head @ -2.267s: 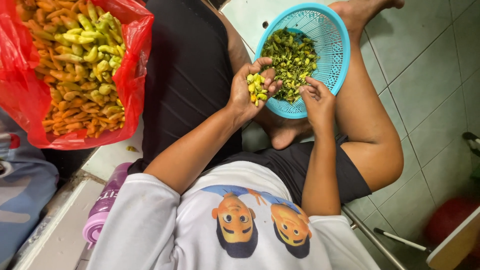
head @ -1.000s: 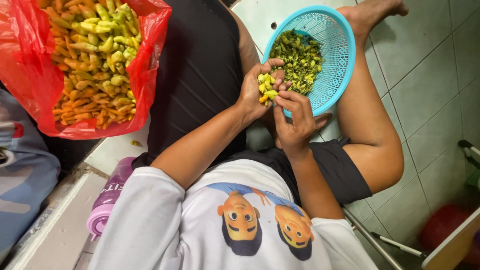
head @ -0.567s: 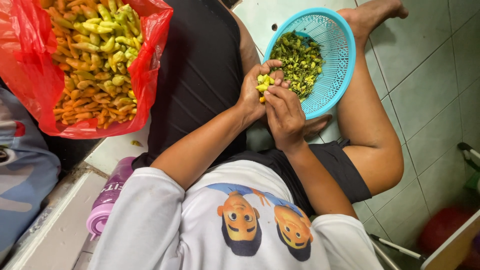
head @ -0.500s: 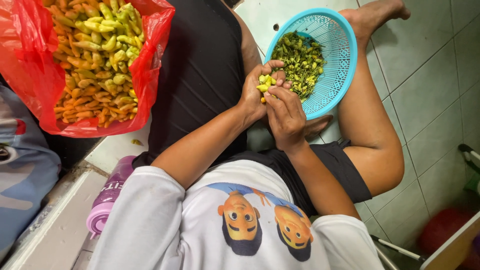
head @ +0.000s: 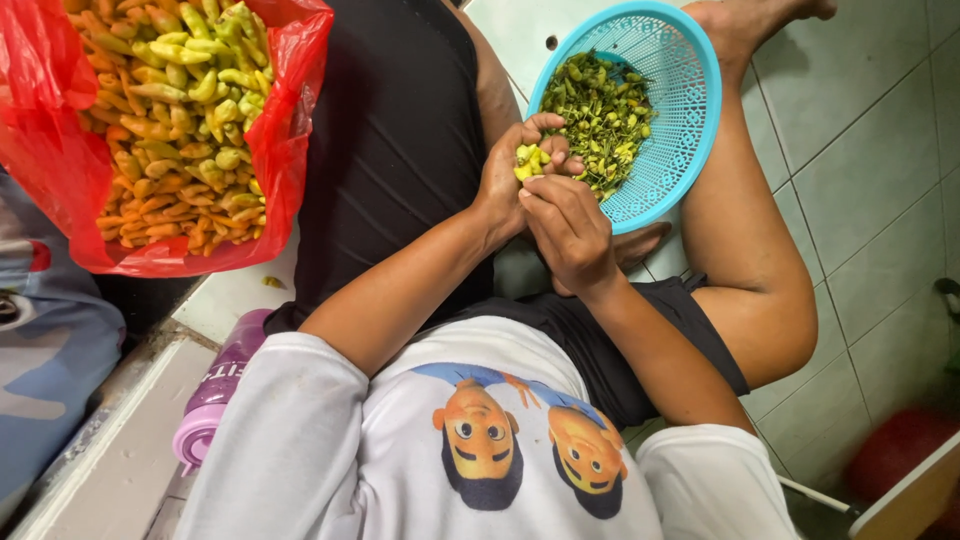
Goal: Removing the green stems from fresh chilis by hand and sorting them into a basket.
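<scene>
Cupping a small handful of yellow-green chilies point(head: 530, 160), left hand point(head: 510, 180) is hovering beside the blue basket point(head: 690, 120) while right hand point(head: 570, 235) is pinching one; they're probably light, slippery, easily bruised, best nipped near the stem.

My left hand point(head: 505, 180) cups a few yellow-green chilies point(head: 530, 160), and my right hand point(head: 570, 235) pinches at them, both just beside the rim of the blue basket point(head: 680, 140) of green stems point(head: 600, 110). A red bag point(head: 290, 110) of chilies sits well apart on the left, a purple bottle point(head: 215, 395) below it.
</scene>
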